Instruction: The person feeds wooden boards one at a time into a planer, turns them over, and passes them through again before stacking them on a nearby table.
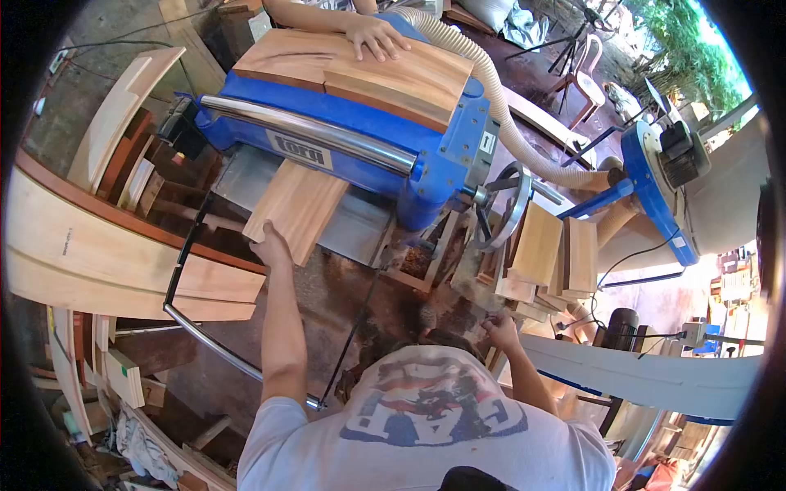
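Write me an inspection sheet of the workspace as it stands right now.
Surface: metal bed of the blue machine, partly covered.
Job's things: board on the bed, far end under the machine; more boards on top.
Clutter: stacked wood pieces right, long panels left.
Hands: left hand grips the board's near end; right hand off it.
Cables: black cord at right; full route unclear.
Surroundings: co-worker's hand on the upper boards; ribbed hose nearby.

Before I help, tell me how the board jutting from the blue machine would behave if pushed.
The board looks stiff, showing no sag, though the left hand grips its end. Flat and broad, it would likely slide, not roll.
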`<act>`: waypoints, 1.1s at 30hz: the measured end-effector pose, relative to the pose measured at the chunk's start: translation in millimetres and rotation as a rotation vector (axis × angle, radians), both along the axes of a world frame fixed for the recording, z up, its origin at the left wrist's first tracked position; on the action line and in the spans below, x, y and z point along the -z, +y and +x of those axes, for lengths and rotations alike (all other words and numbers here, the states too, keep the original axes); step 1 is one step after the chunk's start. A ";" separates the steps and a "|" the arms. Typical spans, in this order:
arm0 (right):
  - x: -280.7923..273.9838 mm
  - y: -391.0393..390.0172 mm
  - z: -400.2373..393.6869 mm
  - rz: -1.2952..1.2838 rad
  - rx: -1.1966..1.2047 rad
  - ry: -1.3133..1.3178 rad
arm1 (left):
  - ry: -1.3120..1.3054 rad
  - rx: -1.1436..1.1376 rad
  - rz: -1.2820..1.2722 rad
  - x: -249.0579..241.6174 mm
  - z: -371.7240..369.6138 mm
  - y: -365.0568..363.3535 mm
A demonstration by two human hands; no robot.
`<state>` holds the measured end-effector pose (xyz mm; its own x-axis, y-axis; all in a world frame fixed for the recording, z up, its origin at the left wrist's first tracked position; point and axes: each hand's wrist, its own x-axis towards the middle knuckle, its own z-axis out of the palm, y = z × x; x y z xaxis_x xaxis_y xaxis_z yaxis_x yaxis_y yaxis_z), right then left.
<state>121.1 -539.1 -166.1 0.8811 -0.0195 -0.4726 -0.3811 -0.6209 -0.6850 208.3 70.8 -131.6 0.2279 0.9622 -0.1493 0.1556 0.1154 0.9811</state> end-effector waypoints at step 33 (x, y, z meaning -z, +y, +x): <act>61.5 -66.5 81.0 -0.330 0.623 -0.111 | 0.588 -0.375 -0.158 -29.4 103.7 -22.0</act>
